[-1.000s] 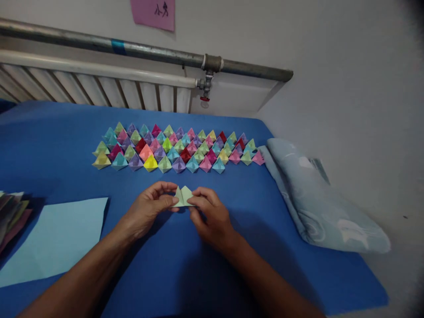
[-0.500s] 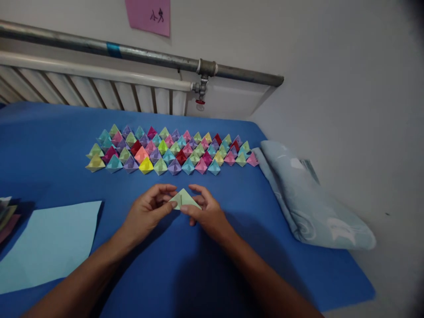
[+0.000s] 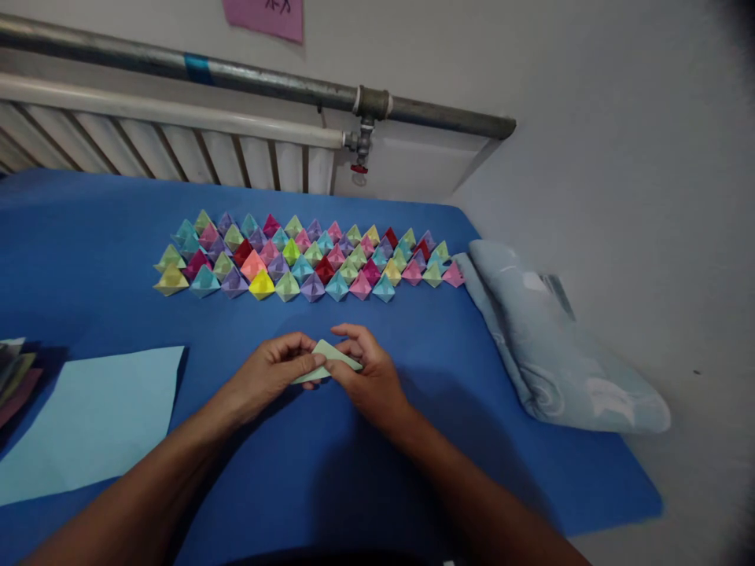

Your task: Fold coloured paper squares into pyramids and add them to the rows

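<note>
A pale green piece of folded paper (image 3: 325, 351), roughly triangular, is held between both hands above the blue surface. My left hand (image 3: 289, 360) grips its left side, thumb on top and fingers curled behind. On the right side, my right hand (image 3: 366, 365) pinches it with the thumb pressed on the front near the middle; its index finger is lifted a little off the paper. The fingers partly hide the lower and back faces. Beyond the hands, rows of small folded paper boats (image 3: 287, 287) in many colours stand close together.
A light blue sheet of paper (image 3: 112, 413) lies at the left, beside a stack of coloured paper (image 3: 17, 381). A folded pale blue blanket (image 3: 548, 338) rests along the right edge. Behind the blue surface (image 3: 248, 503) are a radiator (image 3: 177, 149) and a metal pipe (image 3: 271, 82).
The left thumb has slid inward beside the right thumb, and the folded paper has tilted, its left corner now lower. The camera view has shifted slightly downward.
</note>
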`<move>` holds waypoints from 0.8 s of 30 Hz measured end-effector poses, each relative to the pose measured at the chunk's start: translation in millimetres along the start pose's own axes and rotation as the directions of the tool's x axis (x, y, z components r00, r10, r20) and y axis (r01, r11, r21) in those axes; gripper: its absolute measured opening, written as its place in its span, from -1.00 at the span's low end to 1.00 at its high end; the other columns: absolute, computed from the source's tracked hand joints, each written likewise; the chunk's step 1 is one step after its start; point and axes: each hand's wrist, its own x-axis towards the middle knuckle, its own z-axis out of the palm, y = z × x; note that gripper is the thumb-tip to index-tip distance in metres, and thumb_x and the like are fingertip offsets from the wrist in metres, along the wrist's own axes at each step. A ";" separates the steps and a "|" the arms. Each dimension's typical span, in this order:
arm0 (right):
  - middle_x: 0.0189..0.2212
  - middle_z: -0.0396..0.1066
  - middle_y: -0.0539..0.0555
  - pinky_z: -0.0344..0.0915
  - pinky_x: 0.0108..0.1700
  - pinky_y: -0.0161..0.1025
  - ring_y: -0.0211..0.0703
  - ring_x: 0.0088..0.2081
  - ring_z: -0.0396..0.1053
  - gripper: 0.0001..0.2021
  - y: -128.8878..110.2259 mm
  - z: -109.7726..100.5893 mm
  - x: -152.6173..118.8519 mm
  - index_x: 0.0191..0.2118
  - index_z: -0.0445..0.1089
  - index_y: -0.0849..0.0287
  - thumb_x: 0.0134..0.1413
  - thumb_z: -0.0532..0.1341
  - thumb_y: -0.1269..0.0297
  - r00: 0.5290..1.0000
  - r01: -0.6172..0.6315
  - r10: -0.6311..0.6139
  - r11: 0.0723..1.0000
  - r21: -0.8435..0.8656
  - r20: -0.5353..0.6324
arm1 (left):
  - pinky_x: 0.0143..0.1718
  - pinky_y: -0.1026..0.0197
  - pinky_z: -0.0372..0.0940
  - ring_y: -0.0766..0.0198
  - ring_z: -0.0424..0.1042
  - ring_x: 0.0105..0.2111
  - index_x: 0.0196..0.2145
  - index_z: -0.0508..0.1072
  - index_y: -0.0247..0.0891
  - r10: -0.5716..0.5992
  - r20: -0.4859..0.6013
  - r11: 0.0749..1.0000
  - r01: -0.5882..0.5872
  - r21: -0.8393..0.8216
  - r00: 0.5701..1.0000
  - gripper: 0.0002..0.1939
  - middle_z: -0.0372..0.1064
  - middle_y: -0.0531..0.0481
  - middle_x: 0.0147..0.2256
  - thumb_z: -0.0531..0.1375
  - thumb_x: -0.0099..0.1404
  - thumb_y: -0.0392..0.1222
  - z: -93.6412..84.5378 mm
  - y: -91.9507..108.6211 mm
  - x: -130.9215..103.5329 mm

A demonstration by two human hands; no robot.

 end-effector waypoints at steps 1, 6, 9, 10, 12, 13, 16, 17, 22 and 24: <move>-0.47 0.38 -0.12 0.22 -0.37 -0.31 -0.30 -0.45 0.33 -0.64 -0.4 0.4 0.2 -0.05 0.31 0.08 -0.05 0.23 0.32 1.000 -0.011 0.011 1.000 0.015 0.001 | -0.48 0.30 0.19 0.37 0.29 -0.56 -0.51 0.46 -0.28 -0.011 -0.013 1.000 0.011 0.009 1.000 -0.68 0.36 0.08 -0.58 0.41 0.01 0.02 -0.1 0.9 -0.6; -0.53 0.35 -0.16 0.18 -0.49 -0.34 -0.34 -0.57 0.25 -0.62 -3.8 -4.8 5.1 -0.09 0.29 0.08 -0.10 0.29 0.22 0.992 -0.126 0.122 0.976 0.180 0.035 | -0.52 0.32 0.13 0.38 0.27 -0.59 -0.54 0.45 -0.27 -0.035 -0.077 0.999 0.034 -0.013 0.996 -0.70 0.39 0.06 -0.61 0.41 0.00 -0.02 -1.9 5.0 -1.2; -0.53 0.39 -0.11 0.21 -0.47 -0.32 -0.32 -0.57 0.29 -0.64 -6.0 -9.7 7.2 -0.09 0.29 0.09 -0.02 0.26 0.11 0.992 -0.128 0.125 0.954 0.270 0.025 | -0.47 0.29 0.25 0.35 0.36 -0.57 -0.53 0.48 -0.29 -0.045 -0.101 0.987 0.029 -0.157 0.994 -0.73 0.43 0.03 -0.58 0.43 -0.02 -0.08 -2.9 6.3 0.3; -0.52 0.40 -0.10 0.23 -0.45 -0.30 -0.31 -0.56 0.30 -0.65 -6.8 -10.6 7.1 -0.08 0.30 0.09 0.01 0.25 0.10 0.993 -0.119 0.116 0.949 0.293 0.027 | -0.46 0.28 0.29 0.34 0.38 -0.57 -0.52 0.48 -0.30 -0.063 -0.104 0.974 0.039 -0.221 0.993 -0.73 0.45 0.02 -0.55 0.45 -0.03 -0.10 -3.1 6.5 0.8; -0.48 0.42 -0.08 0.26 -0.42 -0.29 -0.30 -0.52 0.32 -0.65 -8.5 -10.6 5.7 -0.08 0.30 0.08 -0.02 0.27 0.13 0.995 -0.094 0.086 0.942 0.321 0.040 | -0.48 0.28 0.34 0.34 0.42 -0.56 -0.50 0.49 -0.31 -0.119 -0.092 0.936 0.081 -0.343 0.989 -0.74 0.47 0.01 -0.52 0.47 -0.06 -0.17 -3.4 6.5 1.7; -0.46 0.42 -0.09 0.27 -0.40 -0.29 -0.30 -0.51 0.32 -0.63 -9.4 -9.9 4.6 -0.08 0.30 0.07 -0.05 0.29 0.17 0.996 -0.081 0.070 0.943 0.323 0.047 | -0.49 0.29 0.36 0.34 0.43 -0.56 -0.49 0.49 -0.32 -0.151 -0.077 0.912 0.109 -0.395 0.986 -0.73 0.47 0.02 -0.51 0.49 -0.08 -0.20 -3.4 6.3 2.0; -0.43 0.40 -0.10 0.28 -0.38 -0.31 -0.32 -0.48 0.30 -0.60 -10.6 -6.1 1.6 -0.09 0.29 0.04 -0.11 0.33 0.23 0.998 -0.052 0.037 0.951 0.304 0.055 | -0.52 0.32 0.40 0.33 0.47 -0.56 -0.46 0.51 -0.33 -0.225 -0.016 0.845 0.187 -0.501 0.974 -0.71 0.48 0.03 -0.50 0.51 -0.11 -0.25 -3.4 4.5 2.6; -0.42 0.40 -0.10 0.29 -0.38 -0.31 -0.32 -0.48 0.30 -0.61 -10.3 -4.8 1.0 -0.09 0.29 0.03 -0.10 0.33 0.23 0.998 -0.043 0.029 0.954 0.295 0.050 | -0.53 0.32 0.41 0.32 0.48 -0.55 -0.44 0.52 -0.33 -0.237 0.002 0.828 0.203 -0.522 0.972 -0.70 0.49 0.02 -0.49 0.52 -0.11 -0.26 -3.3 3.7 2.7; -0.36 0.42 -0.07 0.30 -0.38 -0.32 -0.28 -0.39 0.35 -0.62 -6.9 -3.0 1.2 -0.09 0.30 0.02 -0.07 0.33 0.22 1.000 -0.007 0.001 0.962 0.274 0.023 | -0.53 0.30 0.46 0.30 0.49 -0.57 -0.42 0.55 -0.36 -0.262 0.056 0.782 0.246 -0.572 0.963 -0.68 0.51 -0.01 -0.50 0.54 -0.12 -0.25 -2.3 0.8 1.9; -0.37 0.41 -0.07 0.30 -0.39 -0.33 -0.27 -0.37 0.37 -0.63 -5.9 -3.5 1.6 -0.09 0.30 0.02 -0.06 0.33 0.23 1.000 -0.003 -0.004 0.959 0.284 0.024 | -0.52 0.29 0.47 0.29 0.50 -0.57 -0.40 0.56 -0.36 -0.269 0.073 0.766 0.260 -0.588 0.960 -0.69 0.52 -0.02 -0.50 0.53 -0.10 -0.26 -2.1 0.1 1.7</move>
